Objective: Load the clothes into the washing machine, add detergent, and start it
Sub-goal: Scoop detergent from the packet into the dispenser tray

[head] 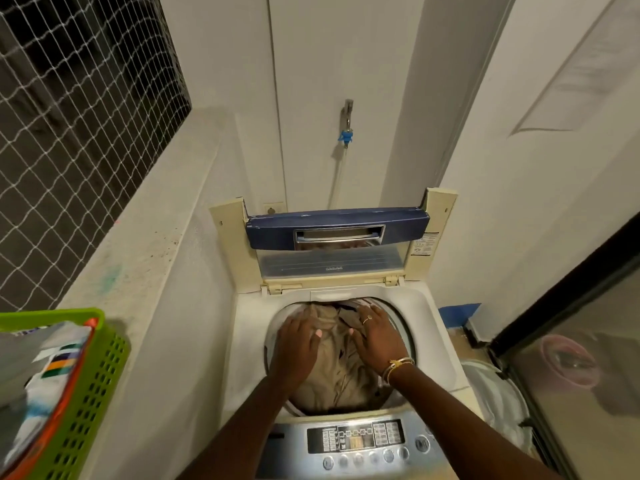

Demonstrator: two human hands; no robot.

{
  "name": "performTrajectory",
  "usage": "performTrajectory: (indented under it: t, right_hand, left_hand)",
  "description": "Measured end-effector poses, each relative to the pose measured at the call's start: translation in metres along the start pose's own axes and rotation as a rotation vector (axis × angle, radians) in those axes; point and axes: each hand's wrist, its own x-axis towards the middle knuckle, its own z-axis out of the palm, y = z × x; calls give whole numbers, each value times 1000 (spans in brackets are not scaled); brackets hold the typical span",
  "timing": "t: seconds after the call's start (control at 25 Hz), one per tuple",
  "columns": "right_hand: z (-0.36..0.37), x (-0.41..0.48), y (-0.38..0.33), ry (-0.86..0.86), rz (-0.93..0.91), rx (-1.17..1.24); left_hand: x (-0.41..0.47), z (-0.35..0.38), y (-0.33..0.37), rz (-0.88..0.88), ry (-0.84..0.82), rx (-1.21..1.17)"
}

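Both hands press flat, fingers spread, on beige clothes (337, 368) under the palms inside the washing machine (440, 341) drum: left hand (294, 348), right hand (379, 337) (ringed, braceleted); lid (337, 230) upright beyond the fingertips.

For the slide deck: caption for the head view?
Both hands, left hand and right hand, press beige clothes into the open top-load washing machine.

Washing machine (332, 341) dead ahead of us, lid (337, 233) standing up at its back. Clothes (337, 368) in the drum; our left hand (296, 348) and right hand (379, 341) flat on them, side by side. Control panel (356, 441) nearest us. Basket (86, 393) on the ledge (138, 271) to our left. Tap (347, 123) on the wall behind.
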Motion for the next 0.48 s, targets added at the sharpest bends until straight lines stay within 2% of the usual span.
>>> performTrajectory:
  t: [0.32, 0.48]
  right_hand:
    - [-32, -5, 5, -40, 14, 6]
    - [-31, -18, 16, -60, -60, 23]
  left_hand:
    - [-23, -24, 34, 5, -94, 16]
    - [-42, -24, 52, 8, -55, 26]
